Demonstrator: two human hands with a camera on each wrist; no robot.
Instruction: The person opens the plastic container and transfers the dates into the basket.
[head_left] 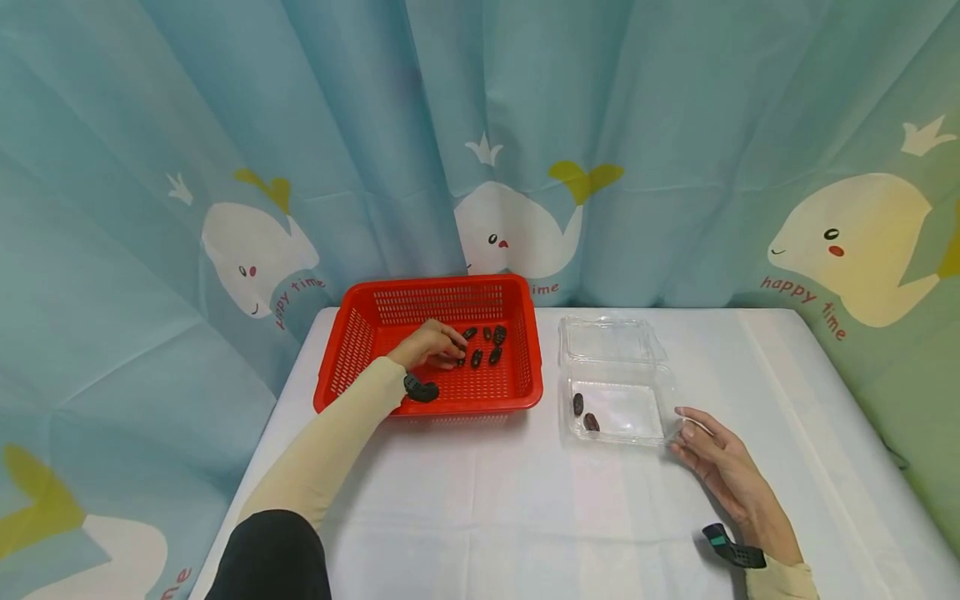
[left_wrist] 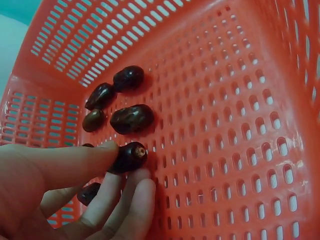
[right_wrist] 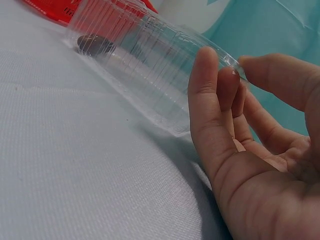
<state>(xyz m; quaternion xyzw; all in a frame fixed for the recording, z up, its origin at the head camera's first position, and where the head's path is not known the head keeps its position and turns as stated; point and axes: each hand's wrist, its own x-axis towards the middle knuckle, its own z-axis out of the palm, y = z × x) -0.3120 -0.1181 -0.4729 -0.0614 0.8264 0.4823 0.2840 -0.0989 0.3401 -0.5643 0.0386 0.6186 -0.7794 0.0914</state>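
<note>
My left hand [head_left: 432, 344] reaches into a red plastic basket [head_left: 442, 408]. Between its thumb and fingers it pinches a dark, glossy date [left_wrist: 131, 157], whose pale stem end shows in the left wrist view. Other dates [left_wrist: 132, 119] lie on the basket floor around the fingertips. On the right, a clear plastic clamshell box [head_left: 622, 408] stands with its lid folded back. Two dates [head_left: 591, 422] lie along the left side of its tray. My right hand [head_left: 720, 467] holds the near right corner of the box, its fingertips at the rim.
A white cloth covers the table [head_left: 525, 517]. Behind it hangs a blue curtain [head_left: 645, 100] with whale prints, close to the back of the basket. The clear lid [head_left: 609, 340] lies toward the curtain. Each wrist wears a black strap [head_left: 422, 389].
</note>
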